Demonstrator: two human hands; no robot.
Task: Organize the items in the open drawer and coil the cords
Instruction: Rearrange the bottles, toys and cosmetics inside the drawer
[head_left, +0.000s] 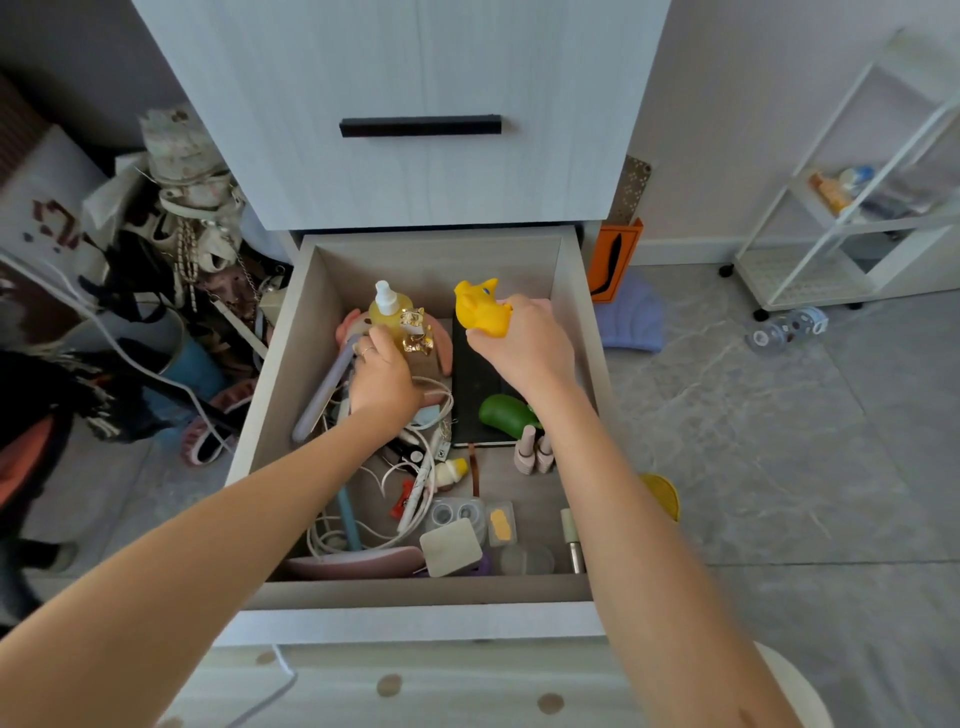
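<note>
- The drawer (280, 374) is pulled open and holds a jumble, so sorting looks barely begun.
- The white cords (441, 400) lie loose and tangled across the drawer's left half, not yet coiled.
- The right hand (524, 343) holds a yellow toy (480, 309), fingers curled round it, lifted over the back of the drawer.
- The left hand (382, 379) appears to grip the base of a yellow bottle (389, 312) standing at the back left.
- A black notebook (478, 379), a green case (506, 413) and nail polish bottles (535, 452) lie on the right.
- Small items lie over and beside the cords and will probably need moving before coiling.
</note>
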